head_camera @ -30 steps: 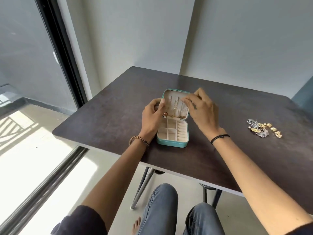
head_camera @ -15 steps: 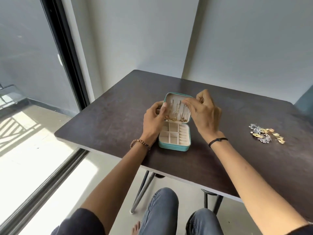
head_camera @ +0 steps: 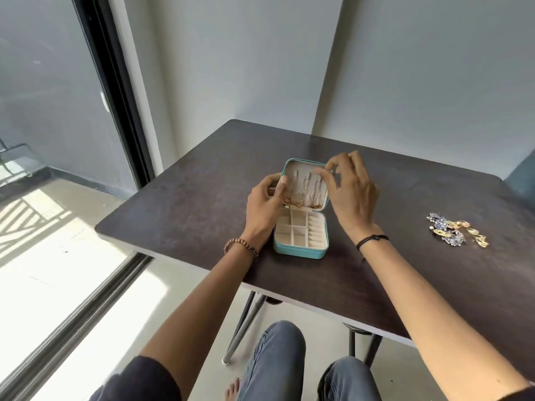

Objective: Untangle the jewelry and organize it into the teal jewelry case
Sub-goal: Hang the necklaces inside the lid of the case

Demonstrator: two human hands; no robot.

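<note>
The teal jewelry case stands open on the dark table, its lid upright and its cream compartments bare. Thin chains hang inside the lid, and gold links gather at the lid's bottom. My left hand grips the lid's left edge, thumb on the inner rim. My right hand is at the lid's upper right corner, thumb and forefinger pinched together at a chain's top end. A tangle of silver and gold jewelry lies on the table to the right, apart from both hands.
The dark table has its near edge just in front of the case. A glass door with a black frame is to the left. My knees in jeans are under the table.
My right hand has lifted from the lid's middle to its upper right corner. My left hand still holds the lid's left edge. The camera has tilted slightly.
</note>
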